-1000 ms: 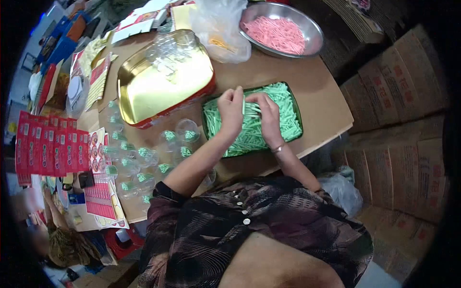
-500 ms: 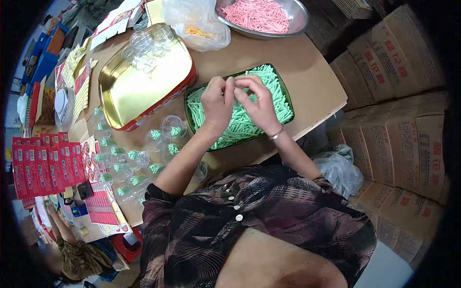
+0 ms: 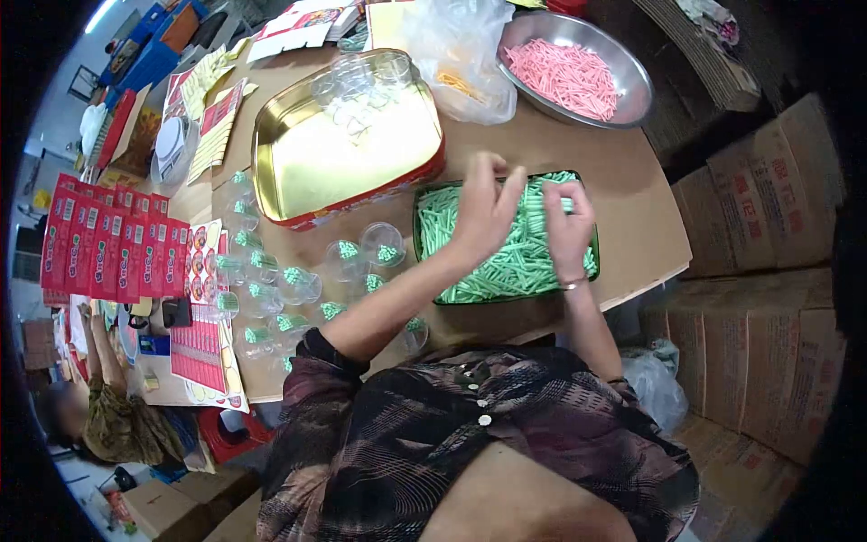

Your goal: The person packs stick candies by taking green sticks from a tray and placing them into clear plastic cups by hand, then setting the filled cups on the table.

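Observation:
A dark rectangular tray [image 3: 516, 295] full of short pale-green sticks [image 3: 492, 262] lies in front of me. My left hand [image 3: 485, 217] is raised over the tray's left part, with thumb and fingers apart and nothing visible between them. On the right, the fingers of my right hand [image 3: 570, 235] curl around a small bundle of green sticks above the pile. Left of the tray stand several clear plastic cups, among them one cup [image 3: 383, 242] with green sticks inside.
A gold-lined tin [image 3: 316, 158] holds empty clear cups [image 3: 361, 81]. Behind are a plastic bag [image 3: 470, 86] with yellow pieces and a metal bowl [image 3: 637, 90] of pink sticks. Red boxes [image 3: 108, 239] stand left, cartons [image 3: 750, 208] right. Another person [image 3: 126, 420] works at lower left.
My hands have moved apart from close together above the tray; the right has lowered toward the sticks. The view has shifted, so the table appears farther right.

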A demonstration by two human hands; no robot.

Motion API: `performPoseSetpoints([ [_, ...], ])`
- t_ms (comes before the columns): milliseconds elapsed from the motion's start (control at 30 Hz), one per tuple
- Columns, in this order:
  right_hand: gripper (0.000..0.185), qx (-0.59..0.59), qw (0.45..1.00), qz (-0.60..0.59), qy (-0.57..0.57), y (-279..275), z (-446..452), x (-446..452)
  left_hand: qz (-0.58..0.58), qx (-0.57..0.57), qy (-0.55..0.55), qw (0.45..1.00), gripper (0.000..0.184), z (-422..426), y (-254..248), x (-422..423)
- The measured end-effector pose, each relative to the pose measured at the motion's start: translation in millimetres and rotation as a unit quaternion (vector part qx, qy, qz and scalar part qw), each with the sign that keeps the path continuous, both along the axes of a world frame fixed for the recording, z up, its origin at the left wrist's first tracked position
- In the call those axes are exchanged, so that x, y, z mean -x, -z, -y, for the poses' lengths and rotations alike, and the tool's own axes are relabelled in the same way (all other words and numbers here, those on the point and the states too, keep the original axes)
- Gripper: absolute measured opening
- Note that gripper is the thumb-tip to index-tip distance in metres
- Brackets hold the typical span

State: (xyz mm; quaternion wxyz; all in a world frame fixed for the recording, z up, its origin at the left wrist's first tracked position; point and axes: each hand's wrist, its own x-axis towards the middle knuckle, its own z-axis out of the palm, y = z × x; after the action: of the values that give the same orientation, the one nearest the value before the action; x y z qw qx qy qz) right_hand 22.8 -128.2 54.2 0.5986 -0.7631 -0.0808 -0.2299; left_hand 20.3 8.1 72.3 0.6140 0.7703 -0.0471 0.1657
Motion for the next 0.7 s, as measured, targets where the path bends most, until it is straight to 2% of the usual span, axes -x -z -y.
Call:
performPoseSetpoints([
  [33,0.019,0.05,0.997,-0.027,0.047,-7.9,21.8,-5.7,-0.051,-0.008,-0.03,0.998,0.036,-19.9,-12.5,-14.6],
  [67,0.018,0.1,0.989,-0.052,0.095,-13.3,47.5,-12.8,-0.011,-0.021,-0.123,0.992,0.04,-42.5,-10.5,-34.9],
  [100,0.02,0.188,0.971,0.038,0.144,-2.6,77.6,-25.8,0.031,-0.033,-0.214,0.976,0.044,-68.2,-4.6,-57.8],
  [133,0.02,0.235,0.958,0.032,0.161,3.6,105.8,-32.7,-0.029,-0.053,-0.288,0.956,0.051,-101.6,-0.5,-80.2],
  [167,0.018,0.383,0.901,0.064,0.195,9.7,121.5,-36.9,-0.088,-0.072,-0.359,0.926,0.058,-134.2,3.9,-101.2],
  [200,0.016,0.439,0.878,0.061,0.182,21.5,129.7,-37.0,-0.169,-0.041,-0.415,0.893,0.071,-157.5,11.3,-119.2],
  [233,0.015,0.492,0.852,0.058,0.169,39.2,136.9,-35.7,-0.232,-0.029,-0.421,0.876,0.076,-177.9,21.1,-132.5],
  [267,0.014,0.498,0.855,0.08,0.123,69.0,148.1,-36.3,-0.292,-0.015,-0.426,0.856,0.081,-195.3,32.9,-143.2],
  [300,0.014,0.511,0.846,0.066,0.138,76.0,150.4,-33.4,-0.309,-0.019,-0.416,0.855,0.087,-208.4,46.2,-149.9],
  [367,0.016,0.535,0.827,0.058,0.164,84.6,153.8,-32.5,-0.301,0.025,-0.35,0.887,0.088,-246.5,93.4,-173.2],
  [433,0.016,0.51,0.846,0.025,0.153,84.8,154.9,-30.9,-0.31,0.037,-0.297,0.903,0.085,-266.8,113.2,-184.9],
  [533,0.018,0.487,0.859,0.052,0.15,85.1,161.8,-33.8,-0.254,0.029,-0.258,0.932,0.079,-244.3,80.8,-152.2],
  [700,0.02,0.447,0.884,0.011,0.139,72.9,155.7,-30.2,-0.124,0.006,-0.181,0.976,0.069,-204.7,26.7,-58.9],
])
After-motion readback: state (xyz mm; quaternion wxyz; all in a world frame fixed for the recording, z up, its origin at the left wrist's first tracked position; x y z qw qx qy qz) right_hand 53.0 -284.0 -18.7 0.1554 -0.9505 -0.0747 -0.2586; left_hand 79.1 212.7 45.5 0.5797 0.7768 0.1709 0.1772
